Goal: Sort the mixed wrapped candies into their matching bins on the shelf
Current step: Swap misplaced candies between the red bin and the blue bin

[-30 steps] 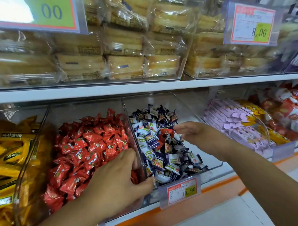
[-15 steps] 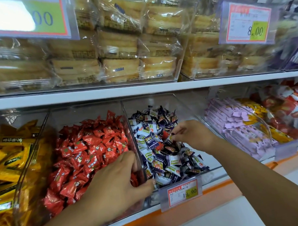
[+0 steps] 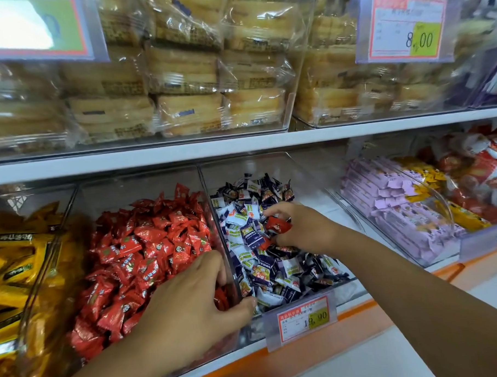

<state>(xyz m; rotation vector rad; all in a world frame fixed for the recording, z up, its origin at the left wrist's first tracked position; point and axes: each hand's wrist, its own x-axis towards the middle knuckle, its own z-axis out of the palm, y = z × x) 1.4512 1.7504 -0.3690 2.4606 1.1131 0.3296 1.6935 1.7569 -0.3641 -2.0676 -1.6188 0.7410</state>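
Right hand (image 3: pixel 301 228) pinches one red candy (image 3: pixel 278 225) over the blue-white bin (image 3: pixel 293 172); left hand (image 3: pixel 189 305) grips the red bin (image 3: pixel 133 190).
Red candy: held between the right thumb and curled fingers, just above the blue-and-white candies (image 3: pixel 252 239) and touching the top of the pile. At least one more red wrapper shows in that pile just below the hand. Left hand: fingers curled inside the red bin's front right corner among the red candies (image 3: pixel 147 249), thumb over the clear wall shared with the blue-white bin. Can't tell if it also holds any candy. Price tag (image 3: pixel 304 320) reading 19.90 is clipped to the front of the blue-white bin. Yellow packs (image 3: pixel 11 270) are in the bin to the left, purple packs (image 3: pixel 399 204) to the right, bagged bread (image 3: pixel 185 71) on the shelf above.
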